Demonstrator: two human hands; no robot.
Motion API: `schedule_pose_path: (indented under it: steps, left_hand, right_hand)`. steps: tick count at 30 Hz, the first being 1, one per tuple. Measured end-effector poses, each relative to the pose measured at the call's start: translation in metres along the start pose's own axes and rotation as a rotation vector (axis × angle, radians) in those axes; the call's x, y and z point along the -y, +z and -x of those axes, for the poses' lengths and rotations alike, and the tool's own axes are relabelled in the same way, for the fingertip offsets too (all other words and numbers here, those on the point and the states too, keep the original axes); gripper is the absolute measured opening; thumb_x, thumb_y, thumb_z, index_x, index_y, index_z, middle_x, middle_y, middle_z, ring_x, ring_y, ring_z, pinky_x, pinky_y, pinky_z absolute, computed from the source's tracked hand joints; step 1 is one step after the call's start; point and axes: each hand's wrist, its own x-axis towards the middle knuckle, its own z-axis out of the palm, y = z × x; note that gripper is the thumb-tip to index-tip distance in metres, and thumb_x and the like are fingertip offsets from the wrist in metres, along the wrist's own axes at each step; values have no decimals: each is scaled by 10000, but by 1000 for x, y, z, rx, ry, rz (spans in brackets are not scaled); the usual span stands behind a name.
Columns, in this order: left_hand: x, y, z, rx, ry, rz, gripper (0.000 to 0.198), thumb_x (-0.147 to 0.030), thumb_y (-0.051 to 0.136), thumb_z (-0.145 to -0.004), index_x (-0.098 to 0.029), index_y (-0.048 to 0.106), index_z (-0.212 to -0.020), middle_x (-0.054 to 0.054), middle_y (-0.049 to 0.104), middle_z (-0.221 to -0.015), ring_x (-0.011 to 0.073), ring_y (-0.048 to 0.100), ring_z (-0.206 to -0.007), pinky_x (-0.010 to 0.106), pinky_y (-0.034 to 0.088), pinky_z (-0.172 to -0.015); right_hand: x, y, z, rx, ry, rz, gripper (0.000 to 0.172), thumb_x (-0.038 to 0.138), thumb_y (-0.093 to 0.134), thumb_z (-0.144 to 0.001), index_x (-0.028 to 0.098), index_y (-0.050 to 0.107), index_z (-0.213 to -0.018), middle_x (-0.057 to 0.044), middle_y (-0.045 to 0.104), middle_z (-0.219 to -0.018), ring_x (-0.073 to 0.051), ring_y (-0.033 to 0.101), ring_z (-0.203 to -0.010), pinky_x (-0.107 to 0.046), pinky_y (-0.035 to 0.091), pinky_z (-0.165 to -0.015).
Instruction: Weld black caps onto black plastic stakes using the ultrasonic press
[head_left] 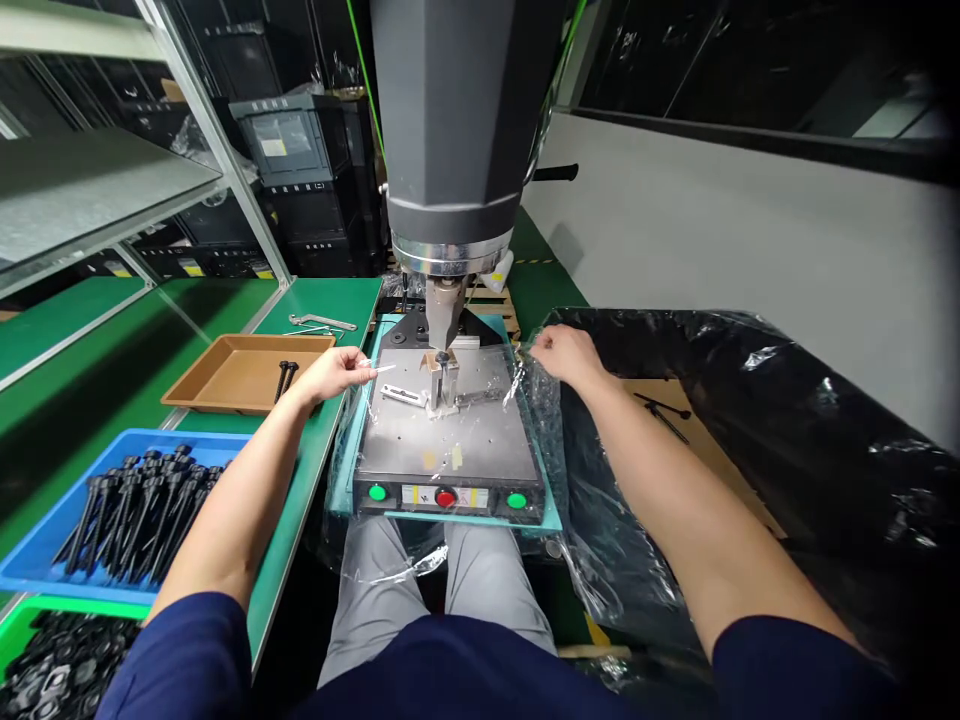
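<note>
I sit at a press machine whose grey head hangs over a metal base plate. A small fixture with a black part in it stands under the horn. My left hand rests at the plate's left edge, fingers pinched on a small pale piece pointing toward the fixture. My right hand lies at the plate's right edge with fingers curled down on the clear plastic sheet; what it holds, if anything, is hidden.
The front panel has two green buttons and a red one. A brown tray with black bolts, a blue bin of black rods and a green bin sit left. A black-lined carton stands right.
</note>
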Motion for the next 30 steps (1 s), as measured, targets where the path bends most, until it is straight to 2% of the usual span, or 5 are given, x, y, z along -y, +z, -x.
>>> schedule_pose_path:
  steps: [3, 7, 15, 22, 30]
  left_hand:
    - [1, -9, -32, -17, -6, -22, 403, -538, 707, -705, -162, 563, -680, -6, 594, -586, 100, 488, -511, 226, 368, -518]
    - [0, -14, -68, -109, -7, -57, 383, -529, 685, -721, -167, 567, -681, 20, 640, -610, 113, 517, -523, 236, 382, -535]
    - [11, -13, -124, -288, -78, -342, 290, -452, 664, -752, -176, 615, -675, 6, 642, -610, 131, 508, -562, 253, 356, -558]
    - [30, 0, -152, -267, -82, -362, 271, -435, 637, -772, -169, 652, -722, 20, 657, -655, 149, 523, -621, 257, 359, -583]
    - [55, 10, -163, -240, -120, -398, 303, -457, 585, -779, -178, 688, -721, 41, 666, -670, 170, 538, -632, 271, 369, -598]
  right_hand:
    - [4, -5, -30, 22, 46, 58, 107, 202, 587, -770, 185, 693, -771, -61, 700, -840, -220, 631, -791, -281, 446, -687]
    - [6, -1, -63, 24, 111, 113, 165, 218, 587, -792, 169, 719, -878, -102, 703, -945, -252, 646, -874, -293, 463, -680]
    - [-3, 29, -115, 56, 87, 189, 262, 204, 527, -850, 130, 722, -1009, -151, 689, -1054, -273, 627, -983, -318, 486, -779]
    - [-16, 60, -131, 111, 138, 168, 272, 188, 476, -898, 159, 728, -993, -139, 698, -1032, -270, 635, -961, -318, 487, -741]
    - [-24, 89, -131, 186, 158, 148, 249, 201, 521, -882, 182, 754, -968, -134, 711, -943, -260, 654, -877, -320, 486, -727]
